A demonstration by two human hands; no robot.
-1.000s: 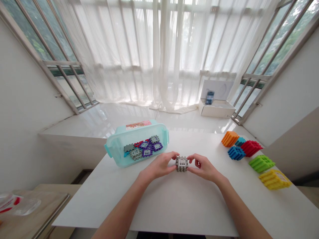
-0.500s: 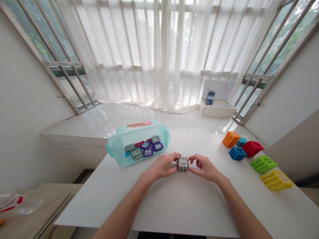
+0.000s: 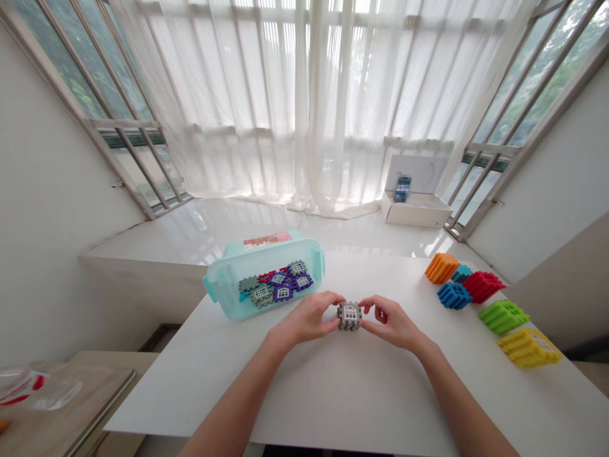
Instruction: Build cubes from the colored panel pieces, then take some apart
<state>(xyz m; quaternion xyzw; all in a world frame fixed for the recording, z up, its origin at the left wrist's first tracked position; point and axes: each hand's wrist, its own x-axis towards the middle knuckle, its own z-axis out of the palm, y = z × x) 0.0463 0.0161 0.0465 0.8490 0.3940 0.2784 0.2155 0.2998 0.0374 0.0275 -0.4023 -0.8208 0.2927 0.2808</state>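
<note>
A short stack of grey toothed building tiles (image 3: pixel 349 315), the top one with a white window insert, is at the middle of the white table. My left hand (image 3: pixel 316 316) grips its left side between thumb and fingers. On the opposite side my right hand (image 3: pixel 387 320) pinches the stack's right edge, its other fingers curled. To the left, a pale teal plastic bin (image 3: pixel 223 308) holds loose purple, grey, red and blue tiles (image 3: pixel 283 292), some with white windows.
Colour-sorted tile stacks line the right side: orange (image 3: pixel 441 268), blue (image 3: pixel 453 296), red (image 3: pixel 483 287), green (image 3: pixel 504 315) and yellow (image 3: pixel 529 347). An open white box (image 3: pixel 416 212) stands on the sill behind. A clear bottle (image 3: pixel 40 388) lies on a lower surface at left.
Both hands stay at the grey stack with almost the same grip. The whole view has shifted very slightly; nothing else visibly moved.
</note>
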